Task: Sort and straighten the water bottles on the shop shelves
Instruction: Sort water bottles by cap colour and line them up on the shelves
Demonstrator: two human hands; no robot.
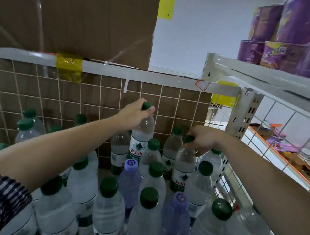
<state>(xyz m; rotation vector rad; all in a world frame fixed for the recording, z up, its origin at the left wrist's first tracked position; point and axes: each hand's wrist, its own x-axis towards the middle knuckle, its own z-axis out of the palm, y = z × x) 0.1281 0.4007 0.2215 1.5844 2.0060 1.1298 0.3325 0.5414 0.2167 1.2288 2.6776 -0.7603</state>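
Several clear water bottles with green caps stand crowded on a wire-backed shelf (100, 98). My left hand (133, 115) grips the neck of one green-capped bottle (140, 141), which is raised above its neighbours near the back. To its right, my right hand (204, 140) holds the neck of a second green-capped bottle (183, 168) standing in the back right group. Two purple bottles with lilac caps stand among the clear ones, one mid-shelf (129, 180) and one nearer the front (175, 220).
A brown cardboard box (71, 8) sits on top of the shelf rail. A white upright (244, 115) bounds the shelf on the right. Purple tubs (297, 36) are stacked on the upper right shelf. Mixed goods lie on the orange-edged shelf (294, 153) beyond.
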